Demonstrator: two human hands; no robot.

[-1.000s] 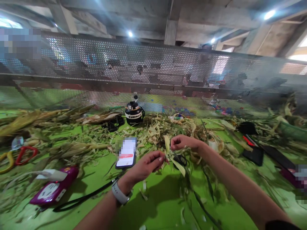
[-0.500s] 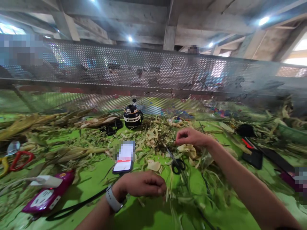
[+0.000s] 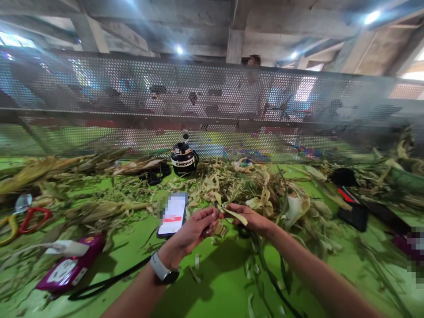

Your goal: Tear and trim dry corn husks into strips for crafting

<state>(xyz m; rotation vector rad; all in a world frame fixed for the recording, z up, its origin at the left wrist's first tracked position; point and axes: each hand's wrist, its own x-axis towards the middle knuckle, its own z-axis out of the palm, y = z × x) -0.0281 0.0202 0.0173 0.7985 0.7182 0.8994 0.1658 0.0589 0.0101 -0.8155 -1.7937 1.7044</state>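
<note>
My left hand (image 3: 194, 229), with a white watch on its wrist, pinches one end of a pale green leaf strip (image 3: 232, 213) just above the green table (image 3: 218, 282). My right hand (image 3: 251, 218) is closed on the other end of the same strip, close beside the left. Black scissors lie under my right hand, mostly hidden. A big heap of dried husks and leaves (image 3: 251, 187) rises right behind both hands.
A lit phone (image 3: 172, 214) lies left of my hands, with a purple device (image 3: 68, 267) and black cord further left. Red-handled scissors (image 3: 31, 218) sit at the left edge, a black jug (image 3: 183, 160) at the back, a black case (image 3: 353, 213) on the right. A perforated metal screen (image 3: 212, 110) closes off the far side.
My left hand has risen from the table and my right hand has come down toward it. Both now pinch a leaf strip together near the scissors.
</note>
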